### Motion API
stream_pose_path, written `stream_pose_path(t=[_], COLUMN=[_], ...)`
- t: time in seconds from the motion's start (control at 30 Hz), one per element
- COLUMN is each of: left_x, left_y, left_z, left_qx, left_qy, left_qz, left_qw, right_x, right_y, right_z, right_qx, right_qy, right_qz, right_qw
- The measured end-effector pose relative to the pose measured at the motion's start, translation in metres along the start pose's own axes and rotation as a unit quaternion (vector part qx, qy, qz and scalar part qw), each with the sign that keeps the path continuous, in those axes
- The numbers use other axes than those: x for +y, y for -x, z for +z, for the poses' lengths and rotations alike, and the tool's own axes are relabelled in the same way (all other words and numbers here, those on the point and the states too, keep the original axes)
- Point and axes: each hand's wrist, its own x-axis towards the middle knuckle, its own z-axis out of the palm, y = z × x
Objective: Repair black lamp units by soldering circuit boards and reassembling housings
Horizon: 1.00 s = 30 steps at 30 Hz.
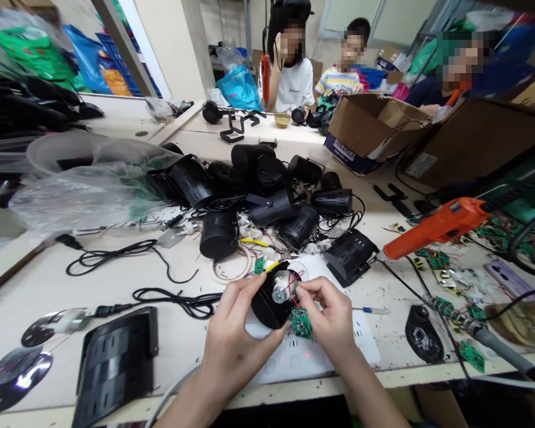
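My left hand point(232, 333) grips a round black plastic housing point(267, 306) just above the near edge of the table. A small silver motor point(279, 293) with red wires sits in the housing's open top. My right hand point(327, 315) pinches those wires and steadies a small green circuit board point(301, 323) hanging beside the housing. A white power strip point(307, 353) with red lights lies flat under both hands.
A heap of black housings point(267, 190) and cables fills the table's middle. An orange electric screwdriver point(437, 226) hangs at the right, above green boards point(437, 260). Cardboard boxes point(370, 128) stand behind. Three people sit at the far side. A black louvred panel point(116, 362) lies near left.
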Motion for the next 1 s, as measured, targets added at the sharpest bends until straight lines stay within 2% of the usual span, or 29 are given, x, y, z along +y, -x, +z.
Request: stream_pose_path(t=[0.13,0.43,0.73,1.0], left_x=[0.001,0.002,0.002,0.002], left_y=[0.002,-0.001,0.000,-0.002], left_z=[0.001,0.001,0.000,0.001], left_qx=[0.007,-0.003,-0.019,-0.004], left_qy=[-0.008,0.003,0.025,0.029], left_qz=[-0.005,-0.013,-0.013,-0.006], left_qw=[1.000,1.000,0.999,1.000], right_x=[0.006,-0.007,-0.002,-0.001], right_y=[0.003,-0.003,-0.003,-0.004], right_z=[0.004,-0.002,0.001,0.000], right_qx=[0.021,0.022,0.021,0.021], right_qy=[-0.016,0.038,0.040,0.024], right_qz=[0.051,-0.057,-0.041,-0.020], right_qw=[0.998,0.997,0.998,0.999])
